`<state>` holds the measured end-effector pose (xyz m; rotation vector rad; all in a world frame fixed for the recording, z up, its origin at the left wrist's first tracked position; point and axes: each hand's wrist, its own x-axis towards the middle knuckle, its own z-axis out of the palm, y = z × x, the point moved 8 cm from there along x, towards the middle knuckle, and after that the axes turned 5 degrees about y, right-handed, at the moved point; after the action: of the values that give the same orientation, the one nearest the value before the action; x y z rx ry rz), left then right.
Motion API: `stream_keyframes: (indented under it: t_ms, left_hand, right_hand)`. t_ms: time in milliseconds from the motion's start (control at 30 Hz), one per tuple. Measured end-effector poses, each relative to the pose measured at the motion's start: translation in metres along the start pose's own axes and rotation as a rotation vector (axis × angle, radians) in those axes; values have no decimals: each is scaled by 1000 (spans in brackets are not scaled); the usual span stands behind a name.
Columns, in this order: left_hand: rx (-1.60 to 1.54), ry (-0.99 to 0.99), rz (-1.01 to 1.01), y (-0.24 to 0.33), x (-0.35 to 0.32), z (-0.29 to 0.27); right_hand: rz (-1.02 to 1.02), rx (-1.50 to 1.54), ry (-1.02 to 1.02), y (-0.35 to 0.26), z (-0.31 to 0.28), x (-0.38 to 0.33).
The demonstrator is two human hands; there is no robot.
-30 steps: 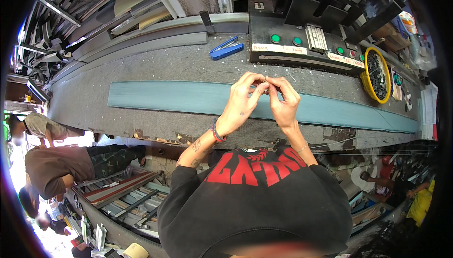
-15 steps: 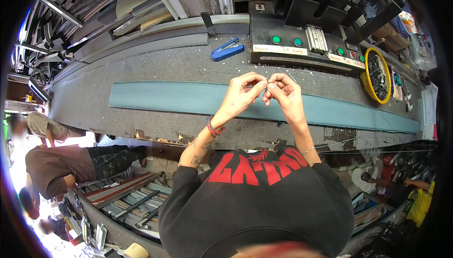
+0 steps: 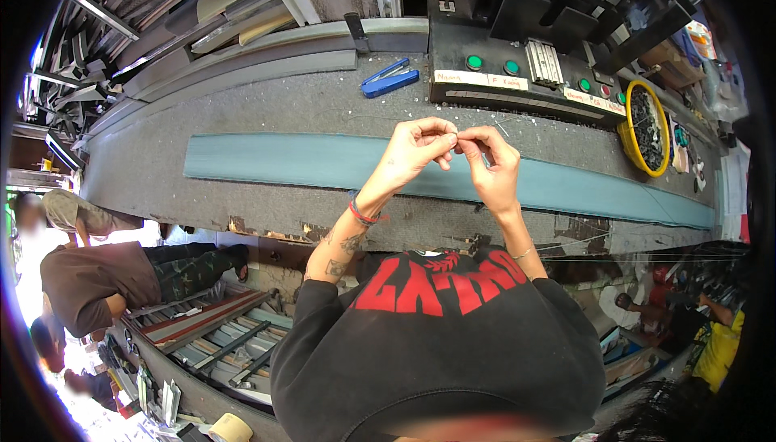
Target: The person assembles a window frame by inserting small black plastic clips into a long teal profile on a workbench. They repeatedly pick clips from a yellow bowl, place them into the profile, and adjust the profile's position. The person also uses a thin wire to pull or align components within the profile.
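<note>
My left hand and my right hand meet at the fingertips above a long blue-green pleated strip. Both hands are closed in a pinch, thumb against forefinger. Whatever lies between the fingertips is too small to make out. The strip lies flat along the bench and passes beneath my hands, which hide part of its middle. Thin strands show on the bench just beyond my right fingers.
A blue stapler lies beyond my left hand. Behind my right hand stands a black control box with coloured buttons. A yellow basket holds small dark pieces. Metal profiles lie below the bench. Other people are at both sides.
My right forefinger and thumb have straightened and spread apart behind the pinch, and the wrist has turned slightly. My left hand has barely moved. The strip and stapler stay in place.
</note>
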<state>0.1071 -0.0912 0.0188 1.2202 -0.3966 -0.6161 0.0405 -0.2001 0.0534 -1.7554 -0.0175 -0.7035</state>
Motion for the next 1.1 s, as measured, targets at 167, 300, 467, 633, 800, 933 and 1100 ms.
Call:
stream_keyframes:
  t_ms: [167,300,467,633,800,933,1100]
  left_hand:
    - [53,-13,42,1,0,-1]
    - [-5,-64,8,-1,0,-1]
    - [-45,-86,-81,-8,0,0]
    - [527,113,259,12,0,-5]
    - [501,164,260,8,4,0]
    - [431,29,145,-10,7,15]
    - [-9,-311,-112,-40,-3,54]
  right_hand:
    - [258,319,-5,17,6,-4]
    - [218,230,-8,14,5,-4]
    - [182,186,-59,13,7,-7]
    - [89,264,-73,2,2,-16]
    - [338,19,-94,18,-8,-19]
    - [113,-322,-62,6,-17,-12]
    - [-34,-381,124,-3,-39,-22]
